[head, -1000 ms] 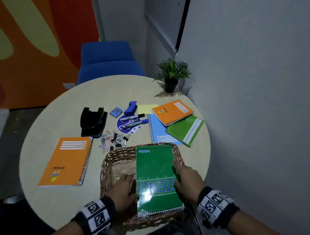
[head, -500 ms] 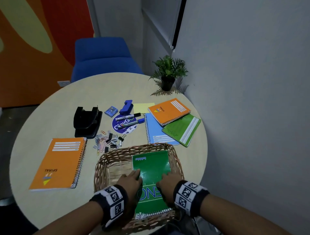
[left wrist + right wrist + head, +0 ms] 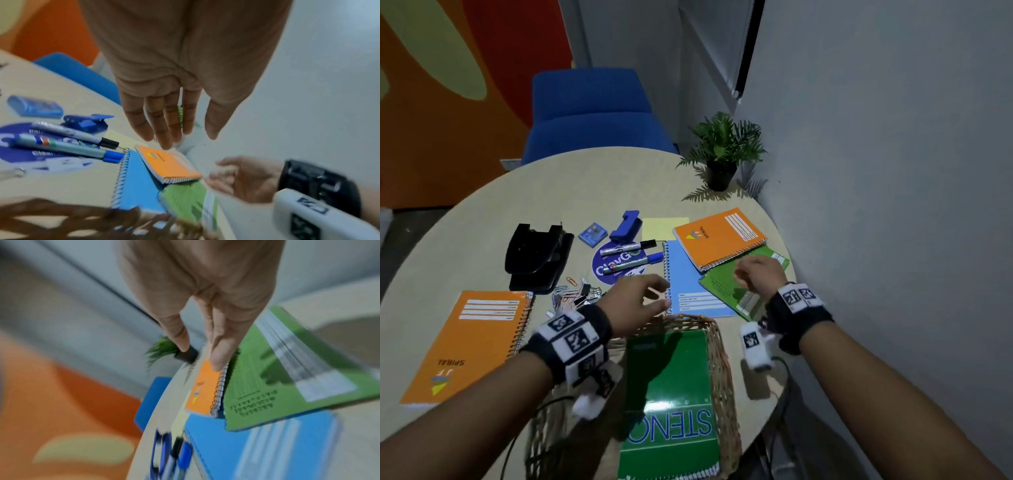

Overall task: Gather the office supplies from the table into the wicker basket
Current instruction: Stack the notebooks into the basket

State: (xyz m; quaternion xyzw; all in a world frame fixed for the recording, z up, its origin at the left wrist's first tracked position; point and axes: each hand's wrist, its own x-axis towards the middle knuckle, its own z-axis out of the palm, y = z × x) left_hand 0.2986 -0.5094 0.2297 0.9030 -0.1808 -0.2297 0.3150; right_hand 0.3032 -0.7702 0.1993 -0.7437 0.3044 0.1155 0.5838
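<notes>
A green steno pad [image 3: 671, 404] lies inside the wicker basket [image 3: 724, 373] at the table's near edge. Just beyond the basket lie a blue notebook [image 3: 688, 281], a light green notebook [image 3: 726, 284] and a small orange spiral notebook [image 3: 719, 236], overlapping. My left hand [image 3: 650, 294] hovers empty over the basket's far rim and the blue notebook's spiral, fingers relaxed [image 3: 162, 129]. My right hand [image 3: 753, 272] hangs empty above the light green notebook [image 3: 287, 374], fingers extended [image 3: 222, 353].
Two markers [image 3: 630, 255] lie on a round blue sticker. A blue stapler [image 3: 625, 226], a small blue box [image 3: 593, 234], a black hole punch [image 3: 537, 253], loose clips [image 3: 575, 294] and a large orange notebook [image 3: 469, 342] sit left. A potted plant [image 3: 722, 154] stands by the wall.
Both hands have let go of the steno pad, which now rests in the basket, and have risen and moved forward to above the notebooks beyond it.
</notes>
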